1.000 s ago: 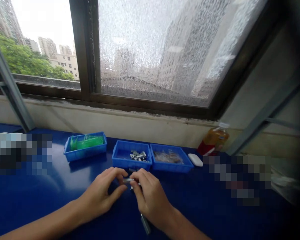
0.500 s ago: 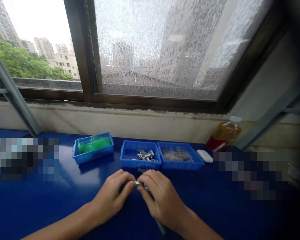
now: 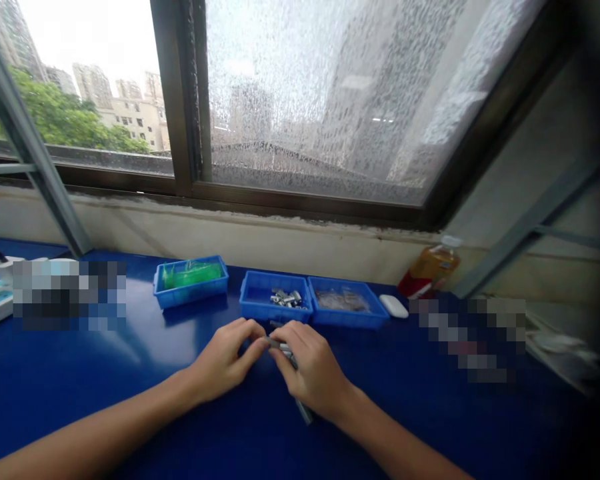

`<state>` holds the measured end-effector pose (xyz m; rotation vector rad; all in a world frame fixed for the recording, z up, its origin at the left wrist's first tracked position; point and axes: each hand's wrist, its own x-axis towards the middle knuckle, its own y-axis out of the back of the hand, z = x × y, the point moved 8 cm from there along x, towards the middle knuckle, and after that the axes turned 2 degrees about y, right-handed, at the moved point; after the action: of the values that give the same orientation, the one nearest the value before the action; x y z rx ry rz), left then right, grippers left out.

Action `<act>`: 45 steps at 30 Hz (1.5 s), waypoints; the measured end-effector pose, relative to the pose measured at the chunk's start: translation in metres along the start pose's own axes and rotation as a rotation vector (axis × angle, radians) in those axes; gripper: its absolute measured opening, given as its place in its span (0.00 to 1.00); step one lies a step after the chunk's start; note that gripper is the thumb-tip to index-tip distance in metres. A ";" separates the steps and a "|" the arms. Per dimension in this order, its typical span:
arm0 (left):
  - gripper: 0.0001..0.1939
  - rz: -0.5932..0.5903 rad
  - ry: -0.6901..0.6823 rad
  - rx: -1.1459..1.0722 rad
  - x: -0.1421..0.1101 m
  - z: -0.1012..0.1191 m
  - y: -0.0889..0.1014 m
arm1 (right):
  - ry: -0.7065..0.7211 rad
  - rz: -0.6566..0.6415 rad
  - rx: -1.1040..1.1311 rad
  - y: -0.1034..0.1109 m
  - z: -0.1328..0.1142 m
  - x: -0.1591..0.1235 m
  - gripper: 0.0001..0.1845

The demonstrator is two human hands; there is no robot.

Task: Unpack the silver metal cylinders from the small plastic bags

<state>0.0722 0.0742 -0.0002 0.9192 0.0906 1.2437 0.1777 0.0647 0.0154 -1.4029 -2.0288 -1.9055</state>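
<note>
Over the blue table, my left hand (image 3: 231, 355) and my right hand (image 3: 311, 368) meet fingertip to fingertip. Between them is a small silvery metal piece (image 3: 275, 343), pinched by the thumb and fingers of both hands. A long grey bar-like thing (image 3: 304, 411) runs beneath my right palm and sticks out below it; its middle is covered, and I cannot tell whether the palm grips it. Just beyond the hands stands a blue bin (image 3: 260, 311) with several small shiny metal pieces (image 3: 287, 298) in it.
Right of that bin, another blue bin (image 3: 375, 321) holds clear plastic bags. A third bin (image 3: 170, 297) at left contains green plastic packaging (image 3: 193, 274). Farther right are a white rounded case (image 3: 394, 306) and a drink bottle (image 3: 431, 269). Metal shelf posts stand at both sides, before the window.
The view has shifted, so the bins and hands appear slightly higher. Both hands stay together on the small metal piece, whose bright face now looks darker.
</note>
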 end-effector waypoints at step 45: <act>0.10 0.057 -0.023 0.221 -0.001 -0.007 0.000 | 0.014 -0.023 -0.161 0.012 -0.007 0.004 0.12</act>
<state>0.0682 0.0769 -0.0047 1.1337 0.1874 1.2928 0.1790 0.0598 0.0287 -1.3988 -1.9318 -2.1250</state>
